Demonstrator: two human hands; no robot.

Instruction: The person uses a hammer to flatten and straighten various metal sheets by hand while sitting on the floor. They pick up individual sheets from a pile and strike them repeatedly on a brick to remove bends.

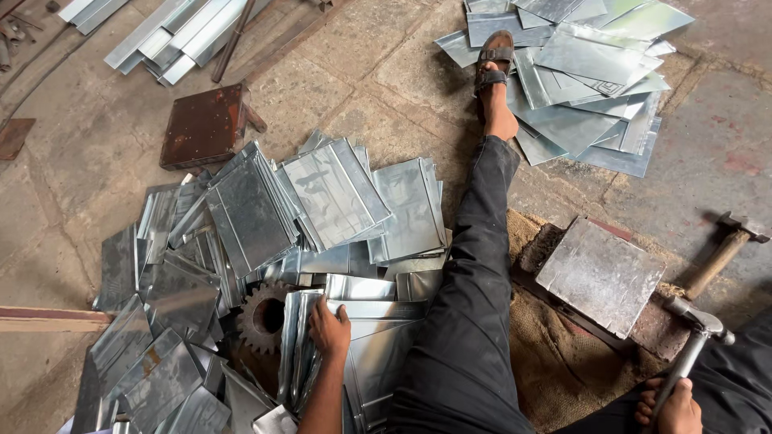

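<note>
Left hand (330, 328) lies palm down, fingers spread loosely, on a stack of folded galvanised sheet pieces (354, 354) beside the person's left thigh. It touches the top piece; whether the fingertips curl under an edge cannot be made out. The stack's lower part is cut off by the frame edge.

Right hand (670, 408) is clenched around the metal handle of a hammer (693, 341), low at the right; the hand is partly cut off. The hammer head sits just beside the near corner of a flat steel block (601, 275), which rests on burlap sacking (555, 354).

A toothed gear wheel (261, 315) is half buried under the sheets left of the hand. A heap of similar sheet pieces (249, 213) spreads above it. A rusty square plate (203, 125) lies beyond.

The outstretched leg in dark trousers (474, 265) ends in a sandalled foot (494, 76) resting on a second pile of flat sheets (583, 72). A second, wooden-handled hammer (728, 249) lies at the far right, its head partly visible.
</note>
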